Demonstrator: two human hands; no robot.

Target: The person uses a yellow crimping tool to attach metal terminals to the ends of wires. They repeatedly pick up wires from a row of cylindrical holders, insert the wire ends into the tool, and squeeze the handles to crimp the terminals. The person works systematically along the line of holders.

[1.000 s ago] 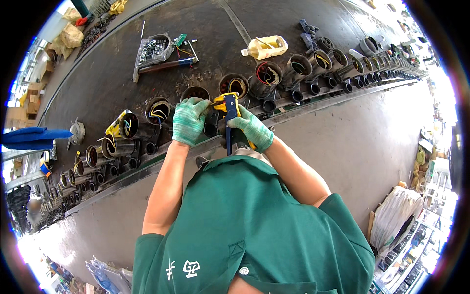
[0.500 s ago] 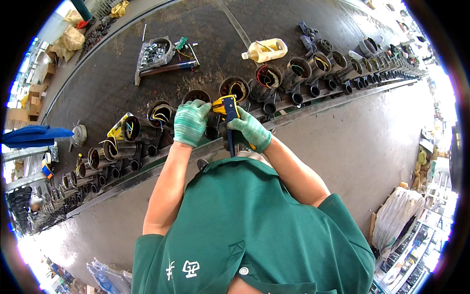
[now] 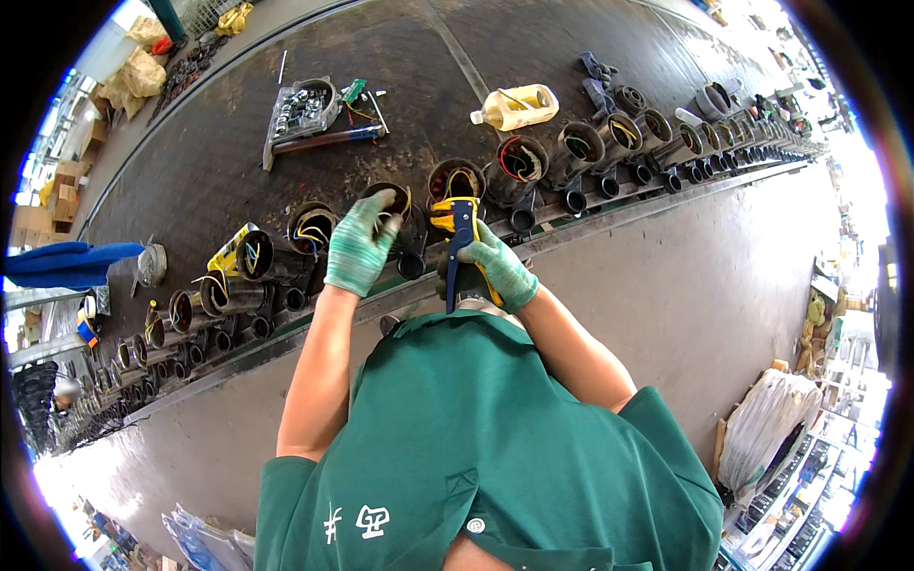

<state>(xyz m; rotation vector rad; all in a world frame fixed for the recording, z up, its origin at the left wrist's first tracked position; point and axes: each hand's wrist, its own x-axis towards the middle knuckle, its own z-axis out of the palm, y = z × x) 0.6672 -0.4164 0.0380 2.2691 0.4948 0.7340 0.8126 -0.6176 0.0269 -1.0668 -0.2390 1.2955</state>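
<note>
My right hand (image 3: 502,268), in a green striped glove, is closed around a wire stripper (image 3: 464,233) with a yellow head and dark blue and yellow handles. The tool's head points away from me, in front of a metal housing (image 3: 444,173) with wires inside. My left hand (image 3: 361,246), gloved alike, is at the mouth of the neighbouring housing (image 3: 404,197). Its fingers are bent with a gap between them and the thumb, and nothing shows in that gap. Part of this housing's rim is hidden behind the fingers.
Several more wired housings (image 3: 520,160) line the dark table's front edge on both sides. Farther back lie a yellowish plastic bottle (image 3: 519,108) and a tray of small metal parts (image 3: 303,111). A blue cloth (image 3: 71,265) hangs at the left.
The wire stripper has moved slightly right and toward me, away from my left hand. My left hand has shifted a little left, and its fingers have parted over the housing's mouth.
</note>
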